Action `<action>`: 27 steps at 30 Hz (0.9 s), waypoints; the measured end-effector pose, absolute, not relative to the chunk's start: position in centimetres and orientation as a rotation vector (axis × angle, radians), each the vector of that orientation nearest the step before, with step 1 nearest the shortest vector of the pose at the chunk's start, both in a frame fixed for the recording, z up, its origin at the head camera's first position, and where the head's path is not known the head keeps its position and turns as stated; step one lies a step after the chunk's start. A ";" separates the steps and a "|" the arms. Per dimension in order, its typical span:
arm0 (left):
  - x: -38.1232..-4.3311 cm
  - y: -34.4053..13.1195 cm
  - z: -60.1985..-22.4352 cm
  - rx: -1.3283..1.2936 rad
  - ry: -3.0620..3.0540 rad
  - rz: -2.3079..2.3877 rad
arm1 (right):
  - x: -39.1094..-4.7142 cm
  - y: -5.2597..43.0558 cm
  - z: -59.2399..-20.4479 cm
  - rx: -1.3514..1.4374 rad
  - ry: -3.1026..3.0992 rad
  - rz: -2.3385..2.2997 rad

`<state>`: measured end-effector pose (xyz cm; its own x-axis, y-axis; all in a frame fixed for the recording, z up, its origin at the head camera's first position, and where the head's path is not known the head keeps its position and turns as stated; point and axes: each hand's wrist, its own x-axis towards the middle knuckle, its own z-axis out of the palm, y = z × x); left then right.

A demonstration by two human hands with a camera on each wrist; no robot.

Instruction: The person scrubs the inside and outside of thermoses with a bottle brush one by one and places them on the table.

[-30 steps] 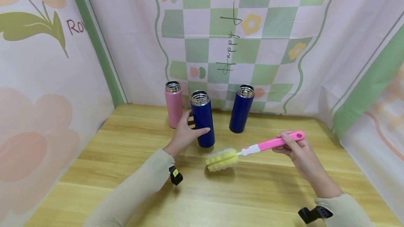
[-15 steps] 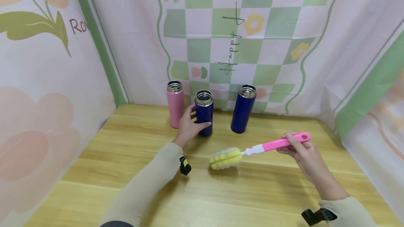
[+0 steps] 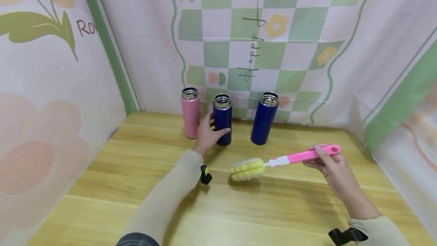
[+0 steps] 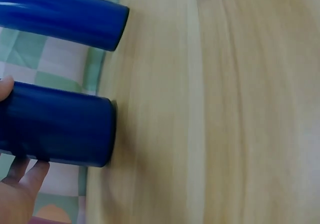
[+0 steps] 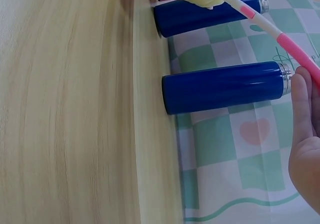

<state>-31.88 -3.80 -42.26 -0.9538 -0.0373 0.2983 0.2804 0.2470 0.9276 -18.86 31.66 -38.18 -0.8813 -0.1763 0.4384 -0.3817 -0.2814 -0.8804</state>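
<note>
My left hand [image 3: 209, 134] grips a dark blue bottle [image 3: 223, 119] from its left side, thumb across the front. The bottle stands upright and lidless at the back of the table, its steel mouth showing. In the left wrist view the fingers [image 4: 35, 176] lie along one side of it. My right hand [image 3: 331, 166] holds a bottle brush [image 3: 297, 158] by its pink handle. The brush's yellow sponge head [image 3: 247, 169] points left, low over the table's middle. In the right wrist view the handle [image 5: 295, 49] runs up from the fingers.
A pink bottle [image 3: 190, 115] stands lidless just left of the held one. To the right stands a second blue bottle [image 3: 264, 120], also lidless. Behind them a checked cloth [image 3: 246, 29] hangs at the back edge of the wooden table [image 3: 102, 185].
My left hand has moved the blue bottle back, into line between the other two bottles. The right hand still holds the brush, with little movement.
</note>
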 end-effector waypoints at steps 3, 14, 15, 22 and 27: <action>-32.1 -3.7 -42.0 -0.277 -2.274 -1.740 | -18.9 31.6 -38.1 0.711 -1.791 2.311; -32.6 -3.5 -41.9 -0.337 -2.325 -1.667 | -18.9 31.4 -38.2 0.708 -1.782 2.320; -32.7 -3.5 -42.0 -0.337 -2.333 -1.660 | -18.8 31.4 -38.2 0.707 -1.780 2.321; -33.7 -3.3 -42.5 -0.323 -2.322 -1.654 | -18.8 31.4 -38.2 0.692 -1.810 2.312; -34.0 -3.2 -42.8 -0.299 -2.324 -1.656 | -18.8 31.4 -38.1 0.677 -1.834 2.311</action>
